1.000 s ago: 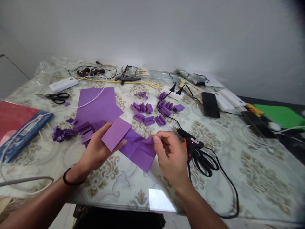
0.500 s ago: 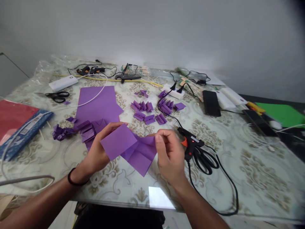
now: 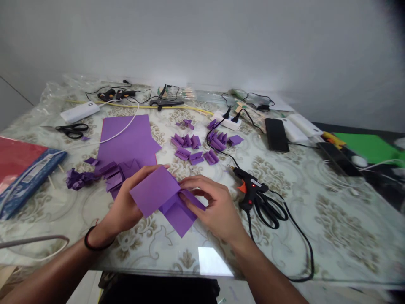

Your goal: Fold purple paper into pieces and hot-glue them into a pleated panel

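Between my hands, above the table's near side, is a folded piece of purple paper (image 3: 155, 190) with several square flaps. My left hand (image 3: 128, 202) grips it from behind on the left, its fingers partly hidden under the paper. My right hand (image 3: 215, 204) pinches a flap on the right side between thumb and fingers. Left of my left hand are folded purple paper pieces (image 3: 114, 175) and a crumpled purple paper (image 3: 79, 179). Behind them lies a large purple sheet (image 3: 125, 135). A black glue gun (image 3: 251, 190) with an orange trigger rests right of my right hand.
Small folded purple pieces (image 3: 196, 158) sit mid-table near a white power strip (image 3: 230, 121). Black-handled scissors (image 3: 72, 130) and a white power bank (image 3: 79, 112) lie at left. Phones (image 3: 276, 135) and a green sheet (image 3: 363, 147) are at right. Cables cross the table.
My right hand has moved left, from the paper's right edge toward its middle, and the right flap is now folded up inward. My left hand keeps its hold. The view has shifted slightly.
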Action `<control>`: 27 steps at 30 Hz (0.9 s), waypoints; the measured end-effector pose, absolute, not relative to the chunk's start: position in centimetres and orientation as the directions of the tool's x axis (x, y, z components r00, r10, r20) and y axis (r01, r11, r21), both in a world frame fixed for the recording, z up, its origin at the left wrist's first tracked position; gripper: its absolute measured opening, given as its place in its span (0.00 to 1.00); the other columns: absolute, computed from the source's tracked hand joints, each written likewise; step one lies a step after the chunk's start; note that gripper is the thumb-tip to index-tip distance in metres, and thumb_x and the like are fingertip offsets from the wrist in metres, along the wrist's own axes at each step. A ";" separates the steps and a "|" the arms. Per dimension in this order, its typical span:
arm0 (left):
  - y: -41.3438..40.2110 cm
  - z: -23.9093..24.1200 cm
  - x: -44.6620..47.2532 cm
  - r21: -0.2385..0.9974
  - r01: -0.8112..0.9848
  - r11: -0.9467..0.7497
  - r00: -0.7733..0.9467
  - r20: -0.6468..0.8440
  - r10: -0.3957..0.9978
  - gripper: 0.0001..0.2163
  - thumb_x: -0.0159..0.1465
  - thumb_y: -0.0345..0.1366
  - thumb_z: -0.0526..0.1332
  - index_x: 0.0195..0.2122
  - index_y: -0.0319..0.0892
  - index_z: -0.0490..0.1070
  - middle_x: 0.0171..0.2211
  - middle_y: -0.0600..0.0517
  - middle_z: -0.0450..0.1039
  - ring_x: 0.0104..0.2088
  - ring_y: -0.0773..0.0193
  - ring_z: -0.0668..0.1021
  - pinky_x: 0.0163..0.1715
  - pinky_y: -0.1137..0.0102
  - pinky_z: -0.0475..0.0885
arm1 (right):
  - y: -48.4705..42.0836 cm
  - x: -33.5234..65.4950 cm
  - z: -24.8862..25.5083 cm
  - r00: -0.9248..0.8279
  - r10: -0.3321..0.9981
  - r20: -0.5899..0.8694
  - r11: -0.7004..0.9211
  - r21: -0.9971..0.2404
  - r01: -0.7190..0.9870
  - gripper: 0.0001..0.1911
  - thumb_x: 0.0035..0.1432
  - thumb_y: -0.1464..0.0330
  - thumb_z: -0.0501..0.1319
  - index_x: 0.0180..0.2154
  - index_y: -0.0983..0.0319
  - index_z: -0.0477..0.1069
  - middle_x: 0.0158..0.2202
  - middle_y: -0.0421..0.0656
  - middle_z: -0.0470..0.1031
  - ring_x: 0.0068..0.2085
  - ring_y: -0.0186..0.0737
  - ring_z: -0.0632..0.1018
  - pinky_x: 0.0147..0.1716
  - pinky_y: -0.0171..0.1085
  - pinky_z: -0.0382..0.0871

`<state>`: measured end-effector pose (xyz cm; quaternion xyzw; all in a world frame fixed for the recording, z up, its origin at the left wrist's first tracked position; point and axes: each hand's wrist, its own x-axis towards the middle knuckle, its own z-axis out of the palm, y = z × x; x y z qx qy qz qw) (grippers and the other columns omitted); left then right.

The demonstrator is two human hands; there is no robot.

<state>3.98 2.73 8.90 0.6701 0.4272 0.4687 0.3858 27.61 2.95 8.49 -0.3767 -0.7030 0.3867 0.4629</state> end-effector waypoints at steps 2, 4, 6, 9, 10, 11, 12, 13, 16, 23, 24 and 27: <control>2.8 9.0 4.3 0.931 0.228 -0.286 0.163 0.253 0.954 0.19 0.63 0.34 0.75 0.55 0.44 0.80 0.47 0.49 0.86 0.42 0.58 0.86 0.43 0.70 0.80 | 3.0 27.6 8.4 -0.275 0.875 0.399 0.456 -0.869 0.190 0.10 0.64 0.75 0.69 0.43 0.55 0.83 0.43 0.42 0.87 0.45 0.40 0.86 0.46 0.40 0.81; 2.9 9.0 4.5 0.943 0.238 -0.232 0.117 0.209 0.971 0.09 0.65 0.36 0.74 0.44 0.42 0.82 0.37 0.52 0.84 0.32 0.63 0.82 0.33 0.72 0.78 | 3.0 27.5 8.3 -0.271 0.860 0.432 0.491 -0.847 0.207 0.10 0.64 0.76 0.69 0.43 0.56 0.84 0.42 0.42 0.87 0.44 0.40 0.86 0.47 0.40 0.81; 3.0 8.8 4.6 0.951 0.242 -0.190 0.086 0.174 0.981 0.07 0.65 0.37 0.73 0.33 0.42 0.78 0.28 0.55 0.79 0.25 0.68 0.75 0.25 0.75 0.71 | 3.0 27.4 8.2 -0.268 0.853 0.448 0.506 -0.836 0.213 0.10 0.65 0.75 0.69 0.44 0.56 0.84 0.42 0.42 0.87 0.43 0.40 0.86 0.46 0.40 0.82; 3.0 8.5 4.5 0.958 0.227 -0.175 0.068 0.164 0.984 0.10 0.62 0.36 0.74 0.27 0.42 0.75 0.24 0.57 0.75 0.22 0.70 0.70 0.21 0.76 0.66 | 2.8 27.1 8.0 -0.249 0.872 0.421 0.476 -0.850 0.227 0.09 0.65 0.74 0.69 0.44 0.56 0.84 0.42 0.42 0.87 0.43 0.39 0.86 0.44 0.39 0.81; 3.0 8.5 4.4 0.959 0.214 -0.187 0.075 0.175 0.982 0.09 0.62 0.36 0.73 0.28 0.42 0.76 0.24 0.56 0.76 0.22 0.69 0.71 0.22 0.75 0.67 | 2.7 27.0 7.9 -0.237 0.885 0.401 0.453 -0.860 0.235 0.09 0.66 0.74 0.68 0.44 0.56 0.84 0.42 0.42 0.87 0.43 0.39 0.86 0.43 0.38 0.81; 3.1 8.5 4.4 0.959 0.198 -0.203 0.085 0.190 0.978 0.07 0.62 0.36 0.72 0.29 0.42 0.77 0.25 0.55 0.77 0.23 0.68 0.72 0.23 0.75 0.68 | 2.6 26.9 7.9 -0.223 0.898 0.379 0.428 -0.871 0.243 0.09 0.66 0.74 0.67 0.44 0.56 0.83 0.43 0.42 0.87 0.43 0.39 0.86 0.42 0.38 0.81; 3.1 8.5 4.3 0.958 0.182 -0.220 0.100 0.205 0.974 0.06 0.62 0.36 0.71 0.30 0.42 0.79 0.26 0.54 0.78 0.24 0.67 0.73 0.24 0.74 0.69 | 2.6 26.8 7.8 -0.207 0.911 0.355 0.400 -0.882 0.248 0.09 0.66 0.74 0.67 0.44 0.56 0.83 0.43 0.41 0.87 0.42 0.39 0.85 0.41 0.37 0.81; 3.1 8.6 4.3 0.957 0.170 -0.235 0.117 0.217 0.969 0.05 0.62 0.36 0.71 0.31 0.42 0.80 0.26 0.54 0.78 0.24 0.66 0.73 0.24 0.73 0.70 | 2.5 26.7 7.8 -0.192 0.923 0.333 0.374 -0.893 0.250 0.09 0.65 0.74 0.66 0.44 0.56 0.83 0.42 0.41 0.87 0.42 0.39 0.85 0.40 0.37 0.81; 3.2 9.1 4.2 0.958 0.166 -0.234 0.175 0.205 0.963 0.04 0.60 0.36 0.72 0.31 0.42 0.81 0.25 0.53 0.78 0.22 0.67 0.71 0.23 0.73 0.70 | 2.5 26.6 7.9 -0.145 0.952 0.269 0.297 -0.923 0.243 0.07 0.65 0.71 0.66 0.41 0.57 0.83 0.40 0.42 0.86 0.40 0.40 0.85 0.37 0.37 0.80; 2.7 9.3 4.2 0.966 0.151 -0.209 0.219 0.173 0.960 0.06 0.56 0.34 0.76 0.32 0.42 0.81 0.25 0.53 0.78 0.22 0.66 0.73 0.21 0.73 0.67 | 2.5 26.3 8.4 -0.106 0.981 0.163 0.183 -0.958 0.220 0.05 0.66 0.66 0.65 0.39 0.58 0.81 0.36 0.43 0.84 0.37 0.42 0.83 0.35 0.38 0.78; 2.7 9.2 4.1 0.965 0.156 -0.210 0.204 0.177 0.963 0.06 0.57 0.34 0.76 0.31 0.41 0.81 0.25 0.54 0.77 0.22 0.66 0.73 0.21 0.74 0.67 | 2.4 26.2 8.5 -0.113 0.982 0.151 0.172 -0.960 0.220 0.05 0.66 0.66 0.65 0.39 0.58 0.81 0.36 0.43 0.84 0.37 0.42 0.83 0.36 0.38 0.78; 2.7 9.2 4.1 0.959 0.168 -0.227 0.164 0.200 0.966 0.03 0.58 0.33 0.74 0.30 0.41 0.81 0.23 0.54 0.75 0.21 0.66 0.73 0.20 0.74 0.67 | 2.3 26.2 8.6 -0.149 0.982 0.115 0.143 -0.972 0.187 0.06 0.67 0.64 0.65 0.40 0.58 0.80 0.37 0.42 0.84 0.38 0.42 0.83 0.36 0.38 0.77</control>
